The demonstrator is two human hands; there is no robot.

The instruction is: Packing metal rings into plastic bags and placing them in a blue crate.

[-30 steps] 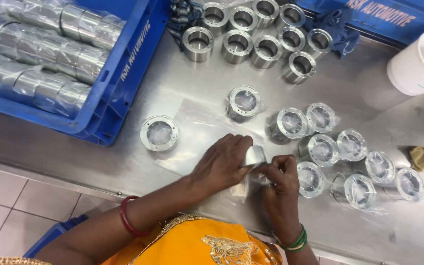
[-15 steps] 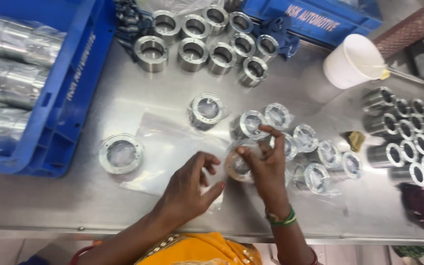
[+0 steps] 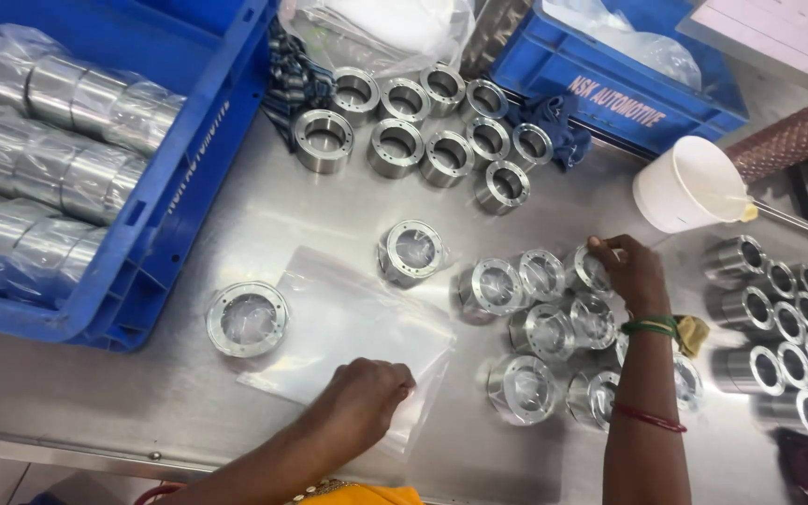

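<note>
Nearest the camera: left hand lies knuckles up on the near edge of a stack of clear plastic bags, fingers curled down onto the plastic; whether they pinch a sheet cannot be told. The bags lie flat on the steel table.

Just left of the bags: one bagged flanged ring, lying flat, apart from the hand.

Right of the bags: cluster of bagged metal rings, packed close, some touching. Right hand reaches to the far side of this cluster, fingers closed on a bagged ring at its edge. Green bangles at the wrist, a red one further up the forearm.

One more wrapped ring stands alone just beyond the bags.

Far right: rows of bare metal sleeves lying on their sides.

Further back: white plastic cup beyond the right hand. Bare rings grouped at the middle back, partly on a dark blue cloth.

Left: blue crate holding wrapped metal cylinders. Far right back: second blue crate.
</note>
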